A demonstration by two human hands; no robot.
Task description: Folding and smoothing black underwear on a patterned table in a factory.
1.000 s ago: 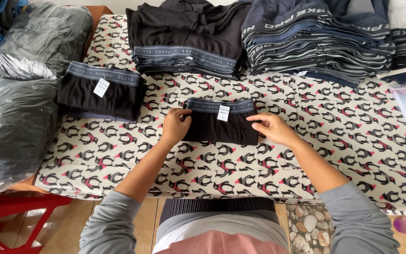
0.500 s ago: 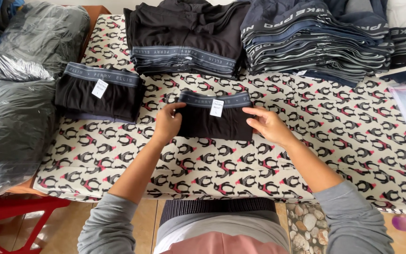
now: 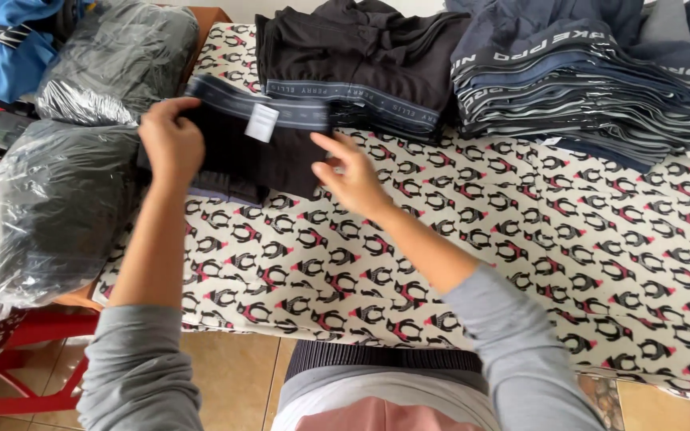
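The left hand (image 3: 171, 142) is closed on the left edge of a folded pair of black underwear (image 3: 261, 152), with the fingers curled over the cloth. The right hand (image 3: 350, 177) is held loosely open at the right edge of the same piece; its fingertips seem to touch the cloth, but no real grip is seen there. The folded piece is held over the upper left part of the table, on top of another folded dark pair (image 3: 225, 187), of which only the lower edge is visible.

The garment is judged to be light and soft — it bends at once where it is not supported, so the fold can fall open if only one corner is taken. The grey waistband (image 3: 241, 97) with its white tag (image 3: 262, 123) is the firmer part, and the two sides just under it are the best places for holding.

Around it are seen a penguin-patterned cloth (image 3: 521, 239), a pile of black underwear (image 3: 353, 64) behind, a stack of grey-blue pairs (image 3: 584, 88) to the right, and plastic-wrapped bundles (image 3: 49, 207) to the left.
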